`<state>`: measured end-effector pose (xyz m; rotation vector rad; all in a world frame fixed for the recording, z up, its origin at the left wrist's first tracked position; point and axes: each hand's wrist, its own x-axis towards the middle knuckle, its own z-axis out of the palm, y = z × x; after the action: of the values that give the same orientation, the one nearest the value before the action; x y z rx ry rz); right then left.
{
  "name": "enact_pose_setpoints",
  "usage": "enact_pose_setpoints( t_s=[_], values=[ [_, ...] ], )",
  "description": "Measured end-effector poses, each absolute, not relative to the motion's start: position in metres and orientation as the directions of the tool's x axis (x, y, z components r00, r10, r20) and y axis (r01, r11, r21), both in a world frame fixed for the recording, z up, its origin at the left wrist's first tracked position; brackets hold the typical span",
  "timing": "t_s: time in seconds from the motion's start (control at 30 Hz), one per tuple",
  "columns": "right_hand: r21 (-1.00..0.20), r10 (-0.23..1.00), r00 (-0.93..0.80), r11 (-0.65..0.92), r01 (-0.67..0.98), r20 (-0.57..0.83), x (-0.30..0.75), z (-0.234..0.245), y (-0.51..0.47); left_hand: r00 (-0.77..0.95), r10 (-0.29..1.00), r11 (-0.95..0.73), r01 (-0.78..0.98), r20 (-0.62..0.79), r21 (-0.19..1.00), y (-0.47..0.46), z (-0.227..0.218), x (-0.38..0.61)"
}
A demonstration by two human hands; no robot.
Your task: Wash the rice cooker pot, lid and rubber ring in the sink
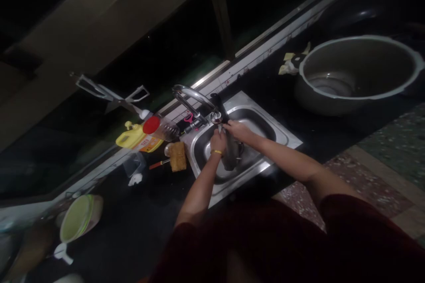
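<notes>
Both of my hands are over the steel sink (270, 128), directly under the spout of the curved tap (195, 93). My left hand (218, 141), with a yellow band at the wrist, is closed at the near side of a dark grey object (230, 157). This object hangs or stands down into the basin, and its kind is too dim and blurred to tell. Reaching in from the right, my right hand (239, 131) has its fingers bent at the top of the same object. The fingertips of both hands meet below the spout and are partly hidden.
Left of the sink are a brown sponge block (178, 157), a yellow bottle (141, 139), a red-lidded clear jar (152, 125) and a clear plastic tub (134, 163). A green-lined container (79, 219) stands farther left. On the right is a large metal pot (332, 105).
</notes>
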<state>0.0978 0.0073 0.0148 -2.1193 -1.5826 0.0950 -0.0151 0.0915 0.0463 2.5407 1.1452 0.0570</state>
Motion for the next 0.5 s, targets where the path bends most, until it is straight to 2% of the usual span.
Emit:
enact_pose_setpoints(
  t_s=[0.07,0.2,0.33,0.5],
  values=[
    [-0.379,0.939,0.281,-0.192,0.906,0.197,0.104,0.023,0.005,0.671,0.734,-0.610,0.719,-0.105,0.333,0.091,0.046,-0.015],
    [-0.400,0.952,0.283,-0.214,0.891,0.121,0.113,0.028,0.006,0.684,0.722,-0.619,0.705,-0.103,0.346,0.089,0.044,-0.014],
    [-0.483,0.895,0.435,-0.339,0.807,0.098,0.102,0.011,0.004,0.704,0.703,-0.626,0.682,-0.106,0.377,0.086,0.043,-0.011],
    [-0.558,0.839,0.533,-0.495,0.667,-0.107,0.078,-0.017,-0.024,0.651,0.751,-0.566,0.723,-0.114,0.397,0.090,0.043,-0.016]
  ],
)
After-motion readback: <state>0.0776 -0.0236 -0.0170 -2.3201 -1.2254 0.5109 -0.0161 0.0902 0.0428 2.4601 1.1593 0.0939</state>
